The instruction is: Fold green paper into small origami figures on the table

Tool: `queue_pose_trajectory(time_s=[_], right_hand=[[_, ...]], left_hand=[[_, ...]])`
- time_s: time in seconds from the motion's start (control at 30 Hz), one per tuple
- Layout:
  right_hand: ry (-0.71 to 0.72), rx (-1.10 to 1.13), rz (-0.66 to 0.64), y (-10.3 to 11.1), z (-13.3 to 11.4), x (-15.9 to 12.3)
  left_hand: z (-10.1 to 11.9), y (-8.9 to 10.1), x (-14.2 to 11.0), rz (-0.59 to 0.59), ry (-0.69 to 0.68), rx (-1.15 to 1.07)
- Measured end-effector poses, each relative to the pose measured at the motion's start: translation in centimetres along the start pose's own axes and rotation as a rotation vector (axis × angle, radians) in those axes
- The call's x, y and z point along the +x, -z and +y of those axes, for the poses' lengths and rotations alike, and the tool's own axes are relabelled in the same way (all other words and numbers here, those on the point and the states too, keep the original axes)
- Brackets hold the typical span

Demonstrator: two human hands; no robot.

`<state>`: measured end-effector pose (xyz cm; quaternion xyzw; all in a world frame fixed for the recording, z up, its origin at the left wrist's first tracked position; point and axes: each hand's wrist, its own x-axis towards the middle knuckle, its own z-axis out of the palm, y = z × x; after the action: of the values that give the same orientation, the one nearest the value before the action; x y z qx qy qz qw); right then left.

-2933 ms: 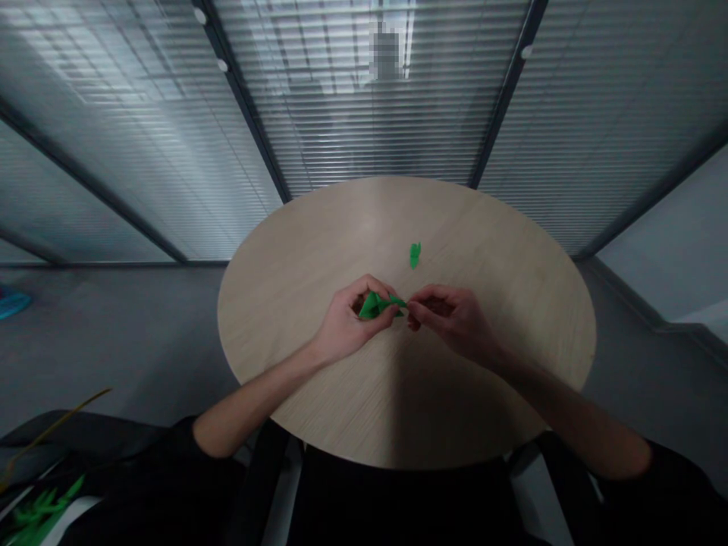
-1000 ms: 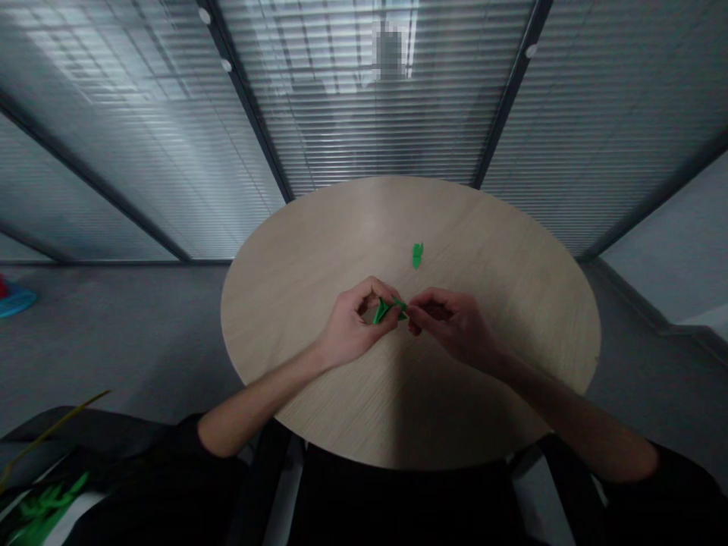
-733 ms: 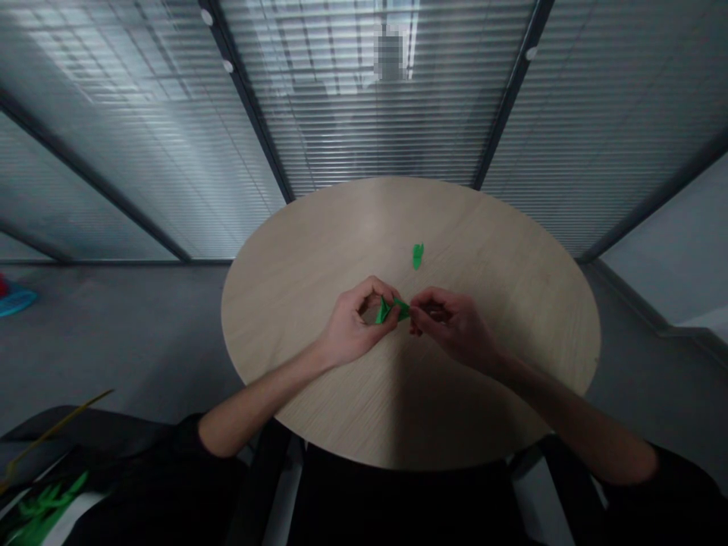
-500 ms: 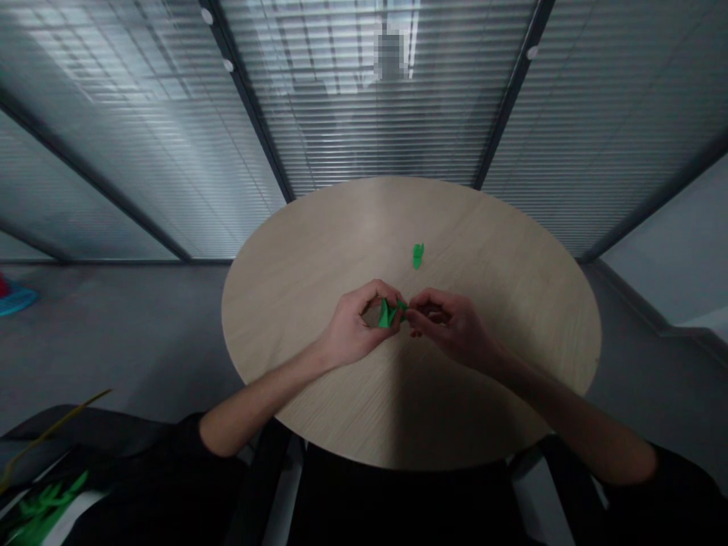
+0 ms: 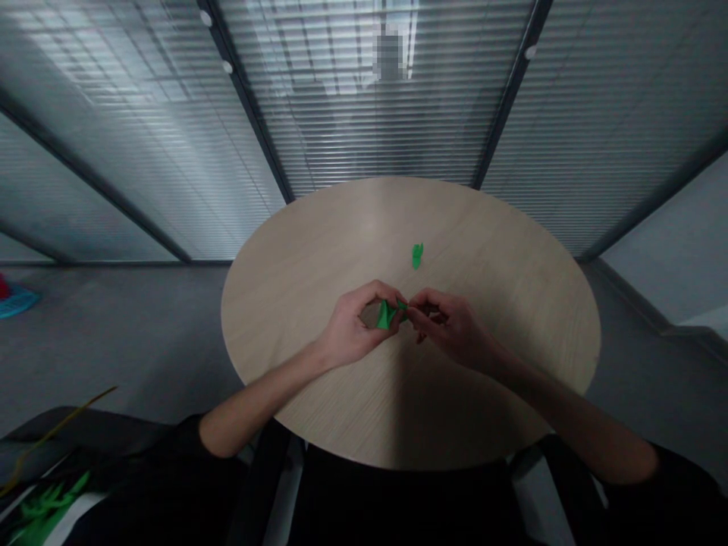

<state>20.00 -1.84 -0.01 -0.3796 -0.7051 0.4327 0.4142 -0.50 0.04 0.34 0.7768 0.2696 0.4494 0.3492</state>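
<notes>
A small folded piece of green paper (image 5: 389,313) is held between both hands just above the round wooden table (image 5: 318,258). My left hand (image 5: 353,327) pinches its left part with thumb and fingers curled round it. My right hand (image 5: 447,324) pinches its right tip, fingers closed. A second small green folded piece (image 5: 417,255) lies on the table a little beyond my hands.
Glass walls with blinds rise behind the table. At the lower left, on a dark surface, lie green paper pieces (image 5: 34,509) and a thin yellow strip (image 5: 51,432). A blue thing (image 5: 17,299) sits on the floor at far left.
The green paper has been folded smaller between my fingers; both hands stay close together at the table's middle, with only small finger movements.
</notes>
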Motion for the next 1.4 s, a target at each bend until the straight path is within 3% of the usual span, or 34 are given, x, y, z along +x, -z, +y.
queue_pose_trajectory(time_s=[0.27, 0.67, 0.9, 1.2, 1.4], right_hand=[[0.052, -0.059, 0.035, 0.12, 0.03, -0.09], [0.002, 0.051, 0.100, -0.21, 0.39, 0.16], [0.022, 0.082, 0.122, -0.14, 0.12, 0.11], [0.002, 0.072, 0.055, -0.16, 0.28, 0.18], [0.009, 0.070, 0.099, -0.07, 0.06, 0.10]], left_hand=[[0.30, -0.28, 0.15, 0.022, 0.023, -0.082], [0.01, 0.16, 0.08, -0.001, -0.121, 0.143], [0.02, 0.16, -0.08, -0.003, -0.090, 0.111], [-0.19, 0.36, -0.32, -0.059, -0.082, 0.077], [-0.03, 0.36, -0.26, -0.060, -0.100, 0.047]])
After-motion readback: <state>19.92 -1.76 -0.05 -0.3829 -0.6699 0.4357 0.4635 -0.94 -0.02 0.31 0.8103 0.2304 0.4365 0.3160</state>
